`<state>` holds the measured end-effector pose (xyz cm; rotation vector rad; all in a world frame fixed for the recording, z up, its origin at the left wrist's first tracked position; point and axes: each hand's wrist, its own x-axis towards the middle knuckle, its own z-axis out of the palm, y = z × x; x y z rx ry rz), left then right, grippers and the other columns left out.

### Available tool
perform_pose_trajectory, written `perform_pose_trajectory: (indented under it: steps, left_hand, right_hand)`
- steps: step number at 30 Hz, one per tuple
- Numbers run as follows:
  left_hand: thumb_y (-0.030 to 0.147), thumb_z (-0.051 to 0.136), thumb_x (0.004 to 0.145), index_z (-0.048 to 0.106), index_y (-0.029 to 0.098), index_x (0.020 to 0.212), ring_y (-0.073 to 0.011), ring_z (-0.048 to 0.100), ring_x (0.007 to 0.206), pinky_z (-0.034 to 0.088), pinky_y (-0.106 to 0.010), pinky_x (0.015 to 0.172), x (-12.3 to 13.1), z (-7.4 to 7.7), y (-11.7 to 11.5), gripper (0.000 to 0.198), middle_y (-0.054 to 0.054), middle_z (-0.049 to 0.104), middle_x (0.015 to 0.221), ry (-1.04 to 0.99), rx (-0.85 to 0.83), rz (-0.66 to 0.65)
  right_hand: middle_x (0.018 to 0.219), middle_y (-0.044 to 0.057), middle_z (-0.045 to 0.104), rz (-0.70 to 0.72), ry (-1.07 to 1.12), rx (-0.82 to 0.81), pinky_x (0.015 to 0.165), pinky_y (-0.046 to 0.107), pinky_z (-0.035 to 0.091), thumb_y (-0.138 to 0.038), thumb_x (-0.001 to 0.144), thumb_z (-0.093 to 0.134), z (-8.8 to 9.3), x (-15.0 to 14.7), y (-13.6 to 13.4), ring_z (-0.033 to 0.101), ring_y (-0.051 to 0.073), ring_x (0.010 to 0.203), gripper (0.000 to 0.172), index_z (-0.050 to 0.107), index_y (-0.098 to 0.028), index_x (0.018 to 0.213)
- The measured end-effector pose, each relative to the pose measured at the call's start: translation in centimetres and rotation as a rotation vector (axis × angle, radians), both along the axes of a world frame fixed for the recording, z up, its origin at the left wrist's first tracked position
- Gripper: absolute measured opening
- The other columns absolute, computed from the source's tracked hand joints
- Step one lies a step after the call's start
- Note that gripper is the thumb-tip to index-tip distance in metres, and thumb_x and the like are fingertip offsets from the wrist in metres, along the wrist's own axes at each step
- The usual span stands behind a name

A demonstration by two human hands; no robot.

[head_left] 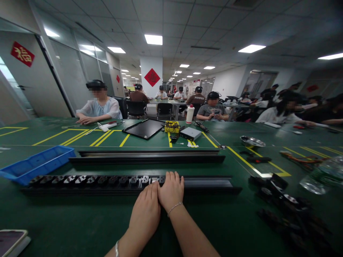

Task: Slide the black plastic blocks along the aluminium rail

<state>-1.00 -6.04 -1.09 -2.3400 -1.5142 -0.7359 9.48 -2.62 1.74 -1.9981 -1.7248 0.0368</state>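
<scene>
A long black rail (209, 184) lies across the green table (80, 221) in front of me. Its left part is filled with a row of several black socket modules (88, 179). Both my hands rest side by side on the rail, just right of the last module. My left hand (146, 210) has its fingers bent down onto the rail's near edge. My right hand (171, 191), with a thin bracelet at the wrist, curls its fingers over the top of the rail. The fingertips of both hands are hidden.
A second black rail (147, 157) lies just beyond. A blue bin (37, 162) stands at left, a phone (10, 242) at the near left corner. Loose socket modules (284, 205) and a plastic bottle (321, 175) lie at right. Other people sit at the far tables.
</scene>
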Motion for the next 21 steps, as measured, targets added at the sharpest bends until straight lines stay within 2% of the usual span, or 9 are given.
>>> perform_pose_trajectory:
  steps: [5,11,15,21]
  left_hand:
    - [0.011,0.041,0.075,0.044,0.010,0.127,-0.0240,0.052,0.116,0.041,-0.040,0.098,-0.1,-0.1,0.2,0.053,-0.014,0.058,0.123,0.014,-0.030,0.008]
    - [0.015,0.044,0.076,0.047,0.009,0.124,-0.0230,0.053,0.114,0.040,-0.040,0.099,-0.1,-0.1,0.8,0.048,-0.013,0.061,0.119,-0.024,-0.033,-0.026]
    - [0.015,0.045,0.077,0.047,0.013,0.125,-0.0234,0.052,0.116,0.039,-0.041,0.099,0.0,-0.2,1.0,0.048,-0.012,0.060,0.121,-0.065,-0.045,-0.027]
    - [0.015,0.045,0.077,0.045,0.013,0.127,-0.0241,0.049,0.119,0.037,-0.042,0.100,0.1,-0.1,0.8,0.050,-0.013,0.058,0.124,-0.084,-0.079,-0.027]
  right_hand:
    - [0.124,0.015,0.057,0.005,0.007,0.018,0.107,0.047,0.013,-0.045,0.080,0.046,-0.1,0.1,0.0,0.039,0.030,0.122,0.054,0.057,-0.010,0.119]
    - [0.126,0.015,0.056,-0.021,-0.026,0.047,0.108,0.052,0.004,-0.047,0.081,0.043,-0.1,0.3,-0.1,0.037,0.031,0.125,0.054,0.058,-0.012,0.120]
    - [0.126,0.015,0.056,-0.030,-0.026,0.046,0.108,0.050,0.007,-0.046,0.080,0.044,-0.1,0.3,-0.1,0.038,0.031,0.125,0.054,0.058,-0.012,0.120]
    - [0.122,0.014,0.058,-0.033,-0.020,0.053,0.107,0.048,0.011,-0.044,0.079,0.045,-0.2,0.3,-0.2,0.041,0.031,0.122,0.050,0.060,-0.014,0.117]
